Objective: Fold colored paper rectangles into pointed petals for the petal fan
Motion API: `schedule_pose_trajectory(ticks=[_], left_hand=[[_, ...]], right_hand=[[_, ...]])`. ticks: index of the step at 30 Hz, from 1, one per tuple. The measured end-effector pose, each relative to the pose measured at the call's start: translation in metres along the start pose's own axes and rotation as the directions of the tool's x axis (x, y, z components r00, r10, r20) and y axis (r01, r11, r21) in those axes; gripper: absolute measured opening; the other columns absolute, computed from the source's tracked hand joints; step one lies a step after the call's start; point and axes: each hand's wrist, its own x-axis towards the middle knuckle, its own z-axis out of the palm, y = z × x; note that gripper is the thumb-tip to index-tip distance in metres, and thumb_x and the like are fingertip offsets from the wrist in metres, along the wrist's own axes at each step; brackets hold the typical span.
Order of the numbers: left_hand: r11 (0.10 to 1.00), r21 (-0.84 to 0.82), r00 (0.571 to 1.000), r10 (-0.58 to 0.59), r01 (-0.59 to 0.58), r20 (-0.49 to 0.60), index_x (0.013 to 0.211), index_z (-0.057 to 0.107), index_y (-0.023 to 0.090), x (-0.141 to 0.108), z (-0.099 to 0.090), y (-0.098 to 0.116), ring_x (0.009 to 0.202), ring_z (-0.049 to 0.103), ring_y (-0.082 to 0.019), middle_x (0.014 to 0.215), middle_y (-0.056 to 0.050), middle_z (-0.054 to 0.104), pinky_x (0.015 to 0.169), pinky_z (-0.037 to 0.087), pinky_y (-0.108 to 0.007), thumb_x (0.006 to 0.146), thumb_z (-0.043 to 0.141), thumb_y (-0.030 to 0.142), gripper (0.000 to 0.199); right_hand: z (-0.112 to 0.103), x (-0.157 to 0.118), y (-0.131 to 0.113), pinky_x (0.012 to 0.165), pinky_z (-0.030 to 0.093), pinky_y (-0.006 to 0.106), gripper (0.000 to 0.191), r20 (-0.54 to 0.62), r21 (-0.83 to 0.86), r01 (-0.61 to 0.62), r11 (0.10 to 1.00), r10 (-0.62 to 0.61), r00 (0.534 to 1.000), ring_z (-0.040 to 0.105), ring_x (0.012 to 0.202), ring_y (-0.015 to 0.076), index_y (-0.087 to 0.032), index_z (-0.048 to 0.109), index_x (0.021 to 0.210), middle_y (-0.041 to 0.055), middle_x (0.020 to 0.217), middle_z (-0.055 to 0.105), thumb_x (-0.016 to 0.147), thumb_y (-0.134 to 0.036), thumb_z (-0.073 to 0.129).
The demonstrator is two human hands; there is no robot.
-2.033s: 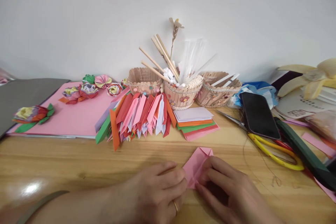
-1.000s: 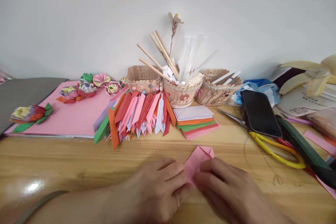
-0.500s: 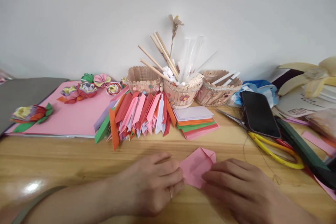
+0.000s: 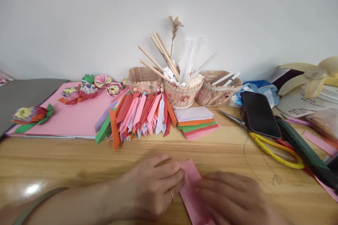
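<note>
A folded piece of pink paper [image 4: 192, 182] lies on the wooden table right in front of me, now a narrow strip slanting toward me. At its left edge, my left hand [image 4: 155, 184] has its fingers curled together, with the fingertips on the paper; a ring shows on one finger. My right hand [image 4: 232, 195] is blurred and bent over the paper's right side, fingers close together and pressing on it. Part of the strip is hidden under that hand.
Behind stand a pile of folded paper strips [image 4: 142, 116], stacked coloured paper [image 4: 195, 116] and stick-sided baskets [image 4: 182, 95]. At right lie yellow-handled scissors [image 4: 277, 151], a phone [image 4: 260, 114] and a dark green tool [image 4: 303, 147]. Paper flowers [image 4: 88, 89] rest on a pink sheet [image 4: 68, 119].
The pink paper has gone from a wider shape with a folded corner to a narrow slanted strip. My right hand has moved toward me and left; my left hand has barely moved.
</note>
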Motion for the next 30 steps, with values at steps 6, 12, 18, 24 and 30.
schedule_pose_trajectory(ticks=[6,12,18,24,30], left_hand=[[0.999,-0.002,0.998,0.037,-0.037,0.050,0.102,0.064,0.012,0.001,-0.001,-0.010,0.102,0.057,-0.016,0.107,-0.002,0.068,0.097,0.038,-0.036,0.100,0.033,0.012,0.032],[1.000,0.021,0.995,0.019,-0.021,0.095,0.106,0.062,0.015,-0.001,0.001,-0.014,0.112,0.053,-0.018,0.116,-0.001,0.065,0.101,0.035,-0.041,0.101,0.032,0.016,0.030],[1.000,0.016,0.993,0.018,-0.020,0.116,0.105,0.063,0.016,-0.001,0.001,-0.015,0.114,0.052,-0.020,0.119,-0.002,0.064,0.100,0.036,-0.043,0.101,0.032,0.018,0.031],[0.999,0.051,0.996,0.012,-0.017,0.084,0.107,0.062,0.016,-0.001,0.002,-0.012,0.116,0.050,-0.018,0.120,-0.001,0.063,0.104,0.035,-0.041,0.098,0.042,0.017,0.022],[0.994,0.089,0.997,0.059,-0.063,0.043,0.107,0.063,0.011,-0.001,0.003,-0.010,0.116,0.051,-0.018,0.113,-0.003,0.066,0.107,0.032,-0.041,0.097,0.039,0.012,0.026]], right_hand=[[0.012,0.002,0.011,0.048,0.045,0.023,0.015,-0.071,0.049,-0.498,0.866,0.500,0.863,0.060,0.059,0.0135,-0.021,0.057,0.081,0.0003,0.070,0.062,0.091,-0.023,0.046],[0.018,0.009,0.012,0.044,0.040,0.022,0.011,-0.072,0.051,-0.629,0.776,0.631,0.773,0.058,0.056,0.0133,-0.023,0.058,0.084,-0.0011,0.069,0.061,0.088,-0.028,0.050],[0.017,0.010,0.011,0.044,0.040,0.022,0.009,-0.090,0.043,-0.637,0.770,0.638,0.765,0.058,0.056,0.0136,-0.022,0.058,0.081,-0.0009,0.069,0.061,0.086,-0.028,0.053],[0.018,0.011,0.009,0.054,0.047,0.024,0.015,-0.146,0.119,-0.526,0.842,0.539,0.830,0.062,0.065,0.0147,-0.021,0.060,0.083,0.0022,0.076,0.065,0.090,-0.025,0.048],[0.020,0.011,0.011,0.042,0.040,0.022,0.015,-0.124,0.038,-0.635,0.771,0.634,0.763,0.059,0.052,0.0136,-0.023,0.061,0.076,-0.0013,0.063,0.063,0.086,-0.029,0.053]])
